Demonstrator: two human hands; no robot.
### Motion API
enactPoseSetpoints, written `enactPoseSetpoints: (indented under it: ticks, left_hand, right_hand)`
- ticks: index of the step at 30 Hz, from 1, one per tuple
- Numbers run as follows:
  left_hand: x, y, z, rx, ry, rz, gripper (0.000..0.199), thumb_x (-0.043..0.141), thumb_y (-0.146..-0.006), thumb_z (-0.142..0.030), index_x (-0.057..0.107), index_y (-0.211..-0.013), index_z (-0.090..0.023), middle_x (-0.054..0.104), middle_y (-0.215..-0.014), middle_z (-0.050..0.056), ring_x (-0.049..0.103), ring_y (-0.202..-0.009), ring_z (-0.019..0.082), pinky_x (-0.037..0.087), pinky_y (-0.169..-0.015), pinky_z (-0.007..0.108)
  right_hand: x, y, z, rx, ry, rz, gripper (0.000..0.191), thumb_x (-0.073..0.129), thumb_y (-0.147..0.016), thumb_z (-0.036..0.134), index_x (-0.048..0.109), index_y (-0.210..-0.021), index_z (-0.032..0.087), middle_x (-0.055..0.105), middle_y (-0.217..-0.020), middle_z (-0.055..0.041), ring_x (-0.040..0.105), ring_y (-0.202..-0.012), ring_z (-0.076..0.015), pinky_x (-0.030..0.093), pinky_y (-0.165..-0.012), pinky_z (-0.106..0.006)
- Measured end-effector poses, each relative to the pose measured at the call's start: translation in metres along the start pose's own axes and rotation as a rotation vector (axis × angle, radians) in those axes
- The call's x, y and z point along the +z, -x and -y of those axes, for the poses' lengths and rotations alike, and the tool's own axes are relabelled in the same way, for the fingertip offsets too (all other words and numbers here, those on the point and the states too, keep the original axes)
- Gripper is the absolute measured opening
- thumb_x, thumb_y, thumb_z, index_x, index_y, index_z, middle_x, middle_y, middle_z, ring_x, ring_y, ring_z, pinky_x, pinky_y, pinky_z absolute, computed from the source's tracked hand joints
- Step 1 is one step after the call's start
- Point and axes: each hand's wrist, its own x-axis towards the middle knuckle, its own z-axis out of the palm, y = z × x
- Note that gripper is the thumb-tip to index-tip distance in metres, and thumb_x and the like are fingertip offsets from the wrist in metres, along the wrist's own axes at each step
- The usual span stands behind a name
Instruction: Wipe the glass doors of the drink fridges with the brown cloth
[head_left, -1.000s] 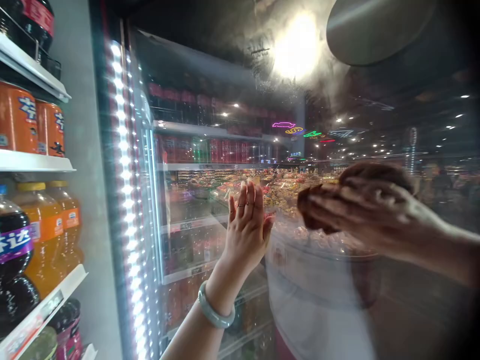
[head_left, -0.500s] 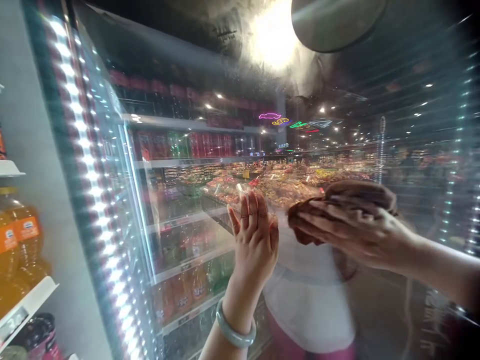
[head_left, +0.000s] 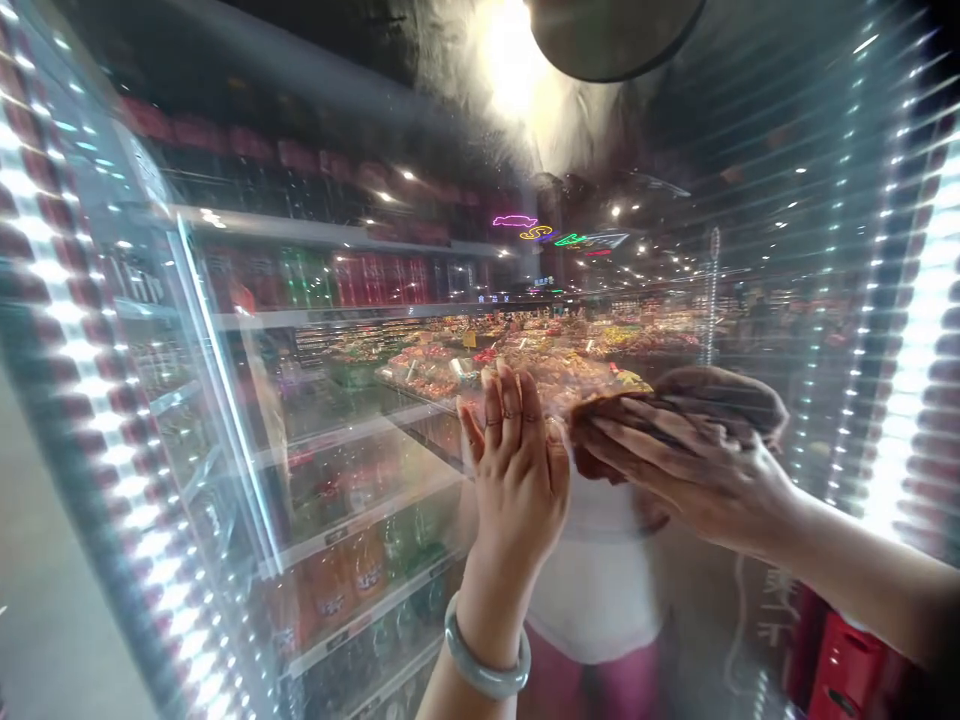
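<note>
- My right hand (head_left: 701, 488) is holding a dark brown, soft-looking cloth (head_left: 598, 464), fingers lying long and close together over it; my thumb isn't showing clearly, so I can't tell whether it is pinching.
- The cloth is sitting just right of the frame's centre, apparently against the broad, clear glass pane (head_left: 431, 455).
- My left hand (head_left: 521, 492) is standing upright near the centre, palm toward the pane, holding nothing; its fingertips are seemingly resting on the glass.
- A pale grey-green, smooth round bangle (head_left: 489, 672) is circling my left wrist at the bottom.
- I'm judging the step in hand as wiping the glass; the next move is calling for a flat palm, even pressure and the cloth spread under all my fingers.
- Beyond, a bright white strip of lights (head_left: 124, 470) is running down the left edge, another (head_left: 919, 400) is glaring at right, and drink shelves (head_left: 375, 530) are showing in the glass.
</note>
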Motion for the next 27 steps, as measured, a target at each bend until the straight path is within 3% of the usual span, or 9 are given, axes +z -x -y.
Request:
enactPoseSetpoints:
  ticks: [3, 7, 9, 11, 15, 19, 23, 25, 27]
  left_hand:
    - [0.006, 0.006, -0.019, 0.038, 0.007, 0.025, 0.069, 0.04, -0.105, -0.023, 0.013, -0.167, -0.012, 0.015, -0.175, 0.012, 0.004, -0.164, 0.026, -0.006, -0.133, 0.055]
    - [0.018, 0.009, -0.051, 0.064, 0.015, 0.06, 0.067, 0.039, -0.105, -0.023, 0.016, -0.166, -0.009, 0.019, -0.174, 0.012, 0.006, -0.164, 0.024, -0.007, -0.134, 0.052]
    - [0.021, 0.009, -0.057, 0.058, 0.016, 0.048, 0.068, 0.039, -0.104, -0.023, 0.015, -0.166, -0.008, 0.019, -0.174, 0.013, 0.007, -0.164, 0.025, -0.006, -0.134, 0.051]
    - [0.022, 0.009, -0.056, 0.071, 0.018, 0.038, 0.069, 0.04, -0.103, -0.022, 0.014, -0.166, -0.007, 0.02, -0.173, 0.015, 0.008, -0.164, 0.025, -0.004, -0.135, 0.051]
    - [0.021, 0.011, -0.047, 0.121, 0.016, 0.019, 0.073, 0.044, -0.102, -0.018, 0.013, -0.167, -0.007, 0.024, -0.172, 0.017, 0.011, -0.164, 0.026, 0.0, -0.135, 0.053]
    - [0.022, 0.011, -0.047, 0.134, 0.003, 0.009, 0.075, 0.046, -0.101, -0.018, 0.011, -0.167, -0.009, 0.018, -0.173, 0.017, 0.009, -0.164, 0.026, 0.0, -0.135, 0.052]
    - [0.022, 0.009, -0.05, 0.101, -0.013, 0.021, 0.076, 0.046, -0.103, -0.021, 0.007, -0.167, -0.012, 0.01, -0.174, 0.016, 0.005, -0.164, 0.027, -0.001, -0.134, 0.055]
    - [0.022, 0.013, -0.053, 0.094, -0.011, 0.043, 0.075, 0.046, -0.103, -0.021, 0.008, -0.167, -0.012, 0.01, -0.174, 0.015, 0.002, -0.164, 0.027, -0.002, -0.134, 0.055]
    - [0.023, 0.024, -0.057, 0.104, -0.002, 0.069, 0.074, 0.046, -0.102, -0.02, 0.011, -0.167, -0.01, 0.013, -0.174, 0.014, 0.001, -0.164, 0.027, -0.004, -0.134, 0.054]
  right_hand:
    - [-0.01, 0.017, -0.038, -0.011, -0.015, -0.012, 0.059, 0.062, -0.097, 0.017, 0.052, -0.151, 0.037, 0.062, -0.149, 0.0011, 0.055, -0.139, -0.0186, 0.04, -0.121, -0.036]
    - [-0.008, -0.02, -0.071, 0.228, 0.175, -0.208, 0.062, 0.07, -0.092, 0.023, 0.054, -0.151, 0.032, 0.061, -0.149, -0.0059, 0.056, -0.136, -0.0283, 0.044, -0.116, -0.047]
    - [-0.004, -0.032, -0.06, 0.325, 0.224, -0.244, 0.056, 0.07, -0.092, 0.027, 0.059, -0.146, 0.032, 0.064, -0.145, -0.005, 0.057, -0.134, -0.0308, 0.046, -0.113, -0.051]
    - [-0.002, -0.025, -0.035, 0.319, 0.194, -0.158, 0.054, 0.067, -0.094, 0.027, 0.058, -0.147, 0.031, 0.065, -0.144, -0.0041, 0.057, -0.134, -0.0302, 0.045, -0.114, -0.051]
    - [-0.011, 0.03, 0.007, 0.185, 0.033, 0.041, 0.057, 0.061, -0.094, 0.017, 0.054, -0.15, 0.028, 0.066, -0.143, -0.003, 0.055, -0.138, -0.0243, 0.043, -0.119, -0.043]
    - [-0.023, 0.058, -0.012, 0.205, 0.073, 0.062, 0.062, 0.06, -0.095, 0.016, 0.048, -0.155, 0.031, 0.064, -0.146, -0.0045, 0.055, -0.139, -0.0243, 0.044, -0.119, -0.043]
    - [-0.02, 0.024, -0.053, 0.447, 0.199, -0.132, 0.063, 0.065, -0.095, 0.025, 0.047, -0.155, 0.039, 0.059, -0.15, -0.002, 0.055, -0.137, -0.0276, 0.041, -0.118, -0.047]
    - [-0.013, 0.007, -0.053, 0.523, 0.224, -0.194, 0.057, 0.063, -0.096, 0.028, 0.052, -0.151, 0.04, 0.06, -0.149, -0.0006, 0.055, -0.136, -0.0275, 0.039, -0.118, -0.048]
    - [-0.007, 0.006, -0.032, 0.522, 0.235, -0.17, 0.053, 0.062, -0.097, 0.029, 0.055, -0.148, 0.038, 0.061, -0.148, -0.0009, 0.054, -0.137, -0.0272, 0.038, -0.117, -0.047]
